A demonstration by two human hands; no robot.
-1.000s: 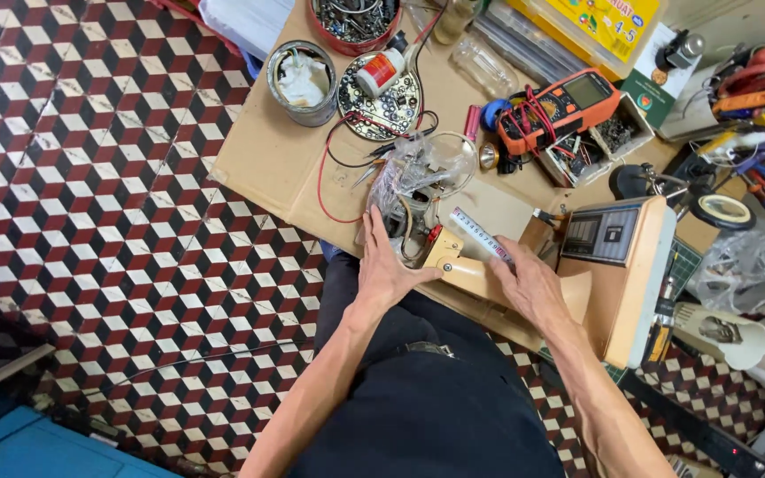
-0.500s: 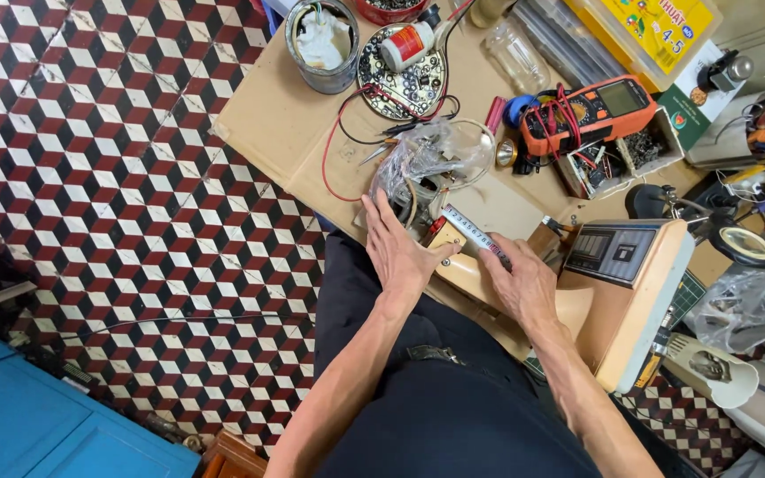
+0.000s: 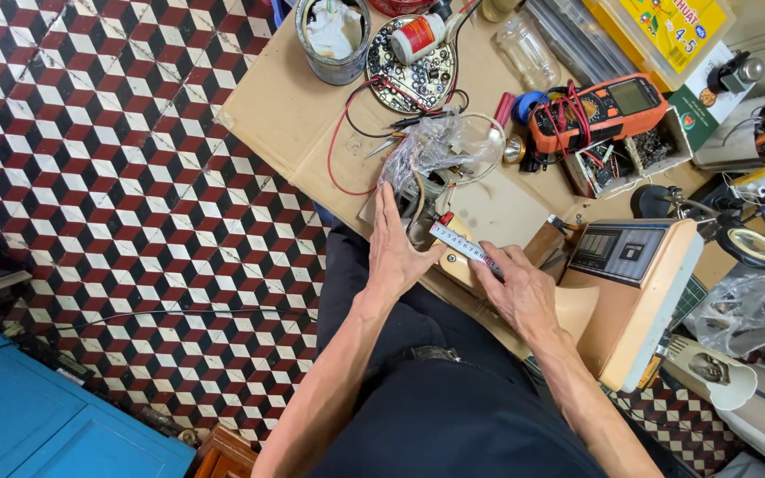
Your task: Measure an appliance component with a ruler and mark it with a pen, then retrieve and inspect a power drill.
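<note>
Left hand (image 3: 397,252) lies flat and open, fingers straight, against the side of a beige appliance housing (image 3: 453,257) at the near edge of the counter (image 3: 267,106). Right hand (image 3: 517,288), loosely curled, rests on the housing and touches a slim white strip (image 3: 466,248) (whether pinched cannot be told). A crumpled clear plastic bag (image 3: 440,146) lies just beyond; an orange multimeter (image 3: 599,106) sits farther right.

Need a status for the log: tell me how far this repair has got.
Done: the beige casing lies open on the table. In hand: the left hand steadies the inner part, and the right hand holds a small ruler against it. Left: loose wires, casing still open.
</note>
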